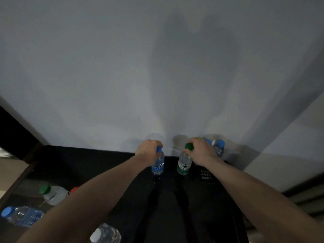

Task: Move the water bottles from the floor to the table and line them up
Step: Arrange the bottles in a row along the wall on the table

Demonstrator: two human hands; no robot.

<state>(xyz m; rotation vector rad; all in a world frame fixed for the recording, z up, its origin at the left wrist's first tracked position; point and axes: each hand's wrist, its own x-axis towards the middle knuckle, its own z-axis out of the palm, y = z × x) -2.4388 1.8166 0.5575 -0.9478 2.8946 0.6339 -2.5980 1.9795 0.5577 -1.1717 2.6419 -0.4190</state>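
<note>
Blue-capped bottle [158,163] and green-capped bottle [184,163] upright at table's twelve o'clock edge; more bottles [219,148] at one o'clock

The far edge of the dark tabletop [98,165] is shut off by a pale wall [122,67], so nothing passes beyond it. Two blue-capped bottles [219,148] stand against that wall at far right, just behind the right hand [199,149]. Between the blue-labelled bottle [158,164] and green-labelled bottle [184,163] a narrow gap stays open. The far-left stretch along the wall lies bare.
</note>
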